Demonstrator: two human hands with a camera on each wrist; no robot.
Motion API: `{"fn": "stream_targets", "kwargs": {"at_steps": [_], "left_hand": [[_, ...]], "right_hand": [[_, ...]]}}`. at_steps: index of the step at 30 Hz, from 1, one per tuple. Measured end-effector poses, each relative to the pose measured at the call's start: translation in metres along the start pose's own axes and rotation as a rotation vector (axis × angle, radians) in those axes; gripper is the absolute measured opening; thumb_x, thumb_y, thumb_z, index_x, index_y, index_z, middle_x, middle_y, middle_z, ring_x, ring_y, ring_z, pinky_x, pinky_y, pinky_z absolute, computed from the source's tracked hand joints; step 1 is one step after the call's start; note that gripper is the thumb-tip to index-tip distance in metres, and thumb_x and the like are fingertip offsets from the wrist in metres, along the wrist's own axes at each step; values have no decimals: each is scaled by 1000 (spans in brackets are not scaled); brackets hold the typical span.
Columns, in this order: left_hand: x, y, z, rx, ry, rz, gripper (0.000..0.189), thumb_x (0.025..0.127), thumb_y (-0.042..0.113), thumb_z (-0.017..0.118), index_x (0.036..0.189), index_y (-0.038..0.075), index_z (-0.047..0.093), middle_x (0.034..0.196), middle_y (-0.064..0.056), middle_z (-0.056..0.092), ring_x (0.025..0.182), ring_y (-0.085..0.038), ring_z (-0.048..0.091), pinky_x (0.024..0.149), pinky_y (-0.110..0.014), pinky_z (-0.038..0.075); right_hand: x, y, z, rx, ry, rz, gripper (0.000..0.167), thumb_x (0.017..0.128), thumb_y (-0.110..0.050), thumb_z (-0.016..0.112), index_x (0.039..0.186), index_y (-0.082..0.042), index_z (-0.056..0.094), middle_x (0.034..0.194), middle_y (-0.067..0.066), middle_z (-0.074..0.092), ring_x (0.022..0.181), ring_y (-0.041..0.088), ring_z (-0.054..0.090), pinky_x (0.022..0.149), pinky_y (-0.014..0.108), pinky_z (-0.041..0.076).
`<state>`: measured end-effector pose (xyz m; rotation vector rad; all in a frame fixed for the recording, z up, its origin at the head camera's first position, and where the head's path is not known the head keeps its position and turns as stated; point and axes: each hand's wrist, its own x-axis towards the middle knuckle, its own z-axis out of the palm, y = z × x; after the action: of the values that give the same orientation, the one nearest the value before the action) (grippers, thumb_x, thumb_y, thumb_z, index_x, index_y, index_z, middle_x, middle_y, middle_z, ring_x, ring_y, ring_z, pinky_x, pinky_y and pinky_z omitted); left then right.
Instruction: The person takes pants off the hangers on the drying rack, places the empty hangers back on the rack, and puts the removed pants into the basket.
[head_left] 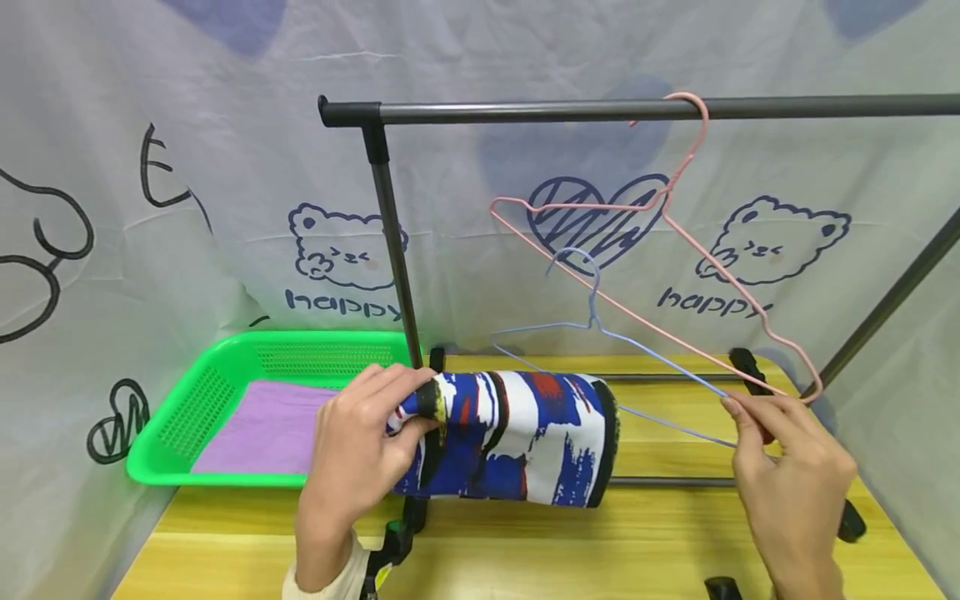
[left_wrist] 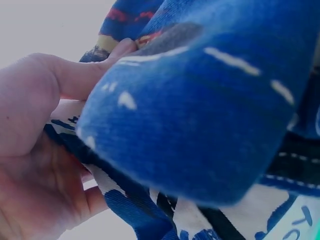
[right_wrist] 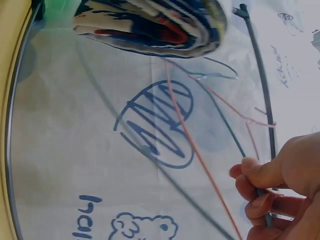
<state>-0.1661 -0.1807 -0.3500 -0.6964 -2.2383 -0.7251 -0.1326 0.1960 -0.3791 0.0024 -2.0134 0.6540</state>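
My left hand (head_left: 367,442) pinches the left edge of a folded cloth (head_left: 517,437) patterned in blue, white, red and black. In the left wrist view the thumb presses on the cloth (left_wrist: 200,125), and a loose blue flap hangs in front. At the right, my right hand (head_left: 791,471) grips one end of a blue wire hanger (head_left: 652,354). The hanger's hook points up, and part of its lower bar is hidden behind the cloth. In the right wrist view, fingers curl round the hanger (right_wrist: 225,117), with the folded cloth (right_wrist: 150,30) above.
A pink hanger (head_left: 585,271) hangs from the dark rail (head_left: 525,112) of a standing rack, just behind the blue one. At the left, a green basket (head_left: 187,408) holds a purple cloth (head_left: 262,429). The rack's feet stand on a wooden table (head_left: 525,550).
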Motion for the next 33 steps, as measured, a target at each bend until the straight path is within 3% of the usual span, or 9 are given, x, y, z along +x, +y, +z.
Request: {"fn": "stream_targets", "kwargs": {"at_steps": [5, 11, 19, 25, 33], "left_hand": [[-3, -10, -3, 6, -16, -31, 41, 70, 3, 91, 108, 11, 77, 94, 1, 74, 76, -13, 58, 59, -33, 52], [-5, -15, 3, -11, -69, -61, 41, 72, 5, 91, 110, 12, 78, 96, 1, 74, 77, -12, 57, 61, -31, 52], [-1, -17, 8, -25, -79, -50, 39, 72, 7, 92, 108, 12, 78, 95, 2, 74, 77, -12, 58, 62, -31, 52], [-1, -18, 11, -32, -79, -52, 39, 72, 7, 92, 108, 11, 78, 95, 1, 74, 78, -13, 59, 61, -31, 52], [1, -19, 14, -26, -76, -55, 40, 72, 8, 92, 109, 11, 77, 98, -1, 75, 78, -15, 60, 63, -33, 54]], "right_hand": [[4, -12, -4, 53, 81, -3, 13, 89, 0, 78, 101, 4, 80, 92, 20, 74, 83, -20, 48, 74, 0, 38], [19, -32, -5, 180, 253, -30, 11, 88, -2, 78, 98, 3, 81, 84, 27, 71, 78, -15, 53, 73, 3, 40], [52, -58, -2, 239, 363, -2, 10, 90, -9, 78, 97, -4, 83, 83, 26, 71, 72, -10, 55, 68, 1, 42], [67, -62, 2, 213, 359, 0, 12, 92, -15, 78, 101, -9, 83, 83, 21, 72, 71, -9, 53, 67, 2, 41], [67, -65, 13, 199, 266, -4, 14, 93, -11, 77, 105, -5, 81, 87, 21, 72, 68, -8, 49, 64, 4, 40]]}}
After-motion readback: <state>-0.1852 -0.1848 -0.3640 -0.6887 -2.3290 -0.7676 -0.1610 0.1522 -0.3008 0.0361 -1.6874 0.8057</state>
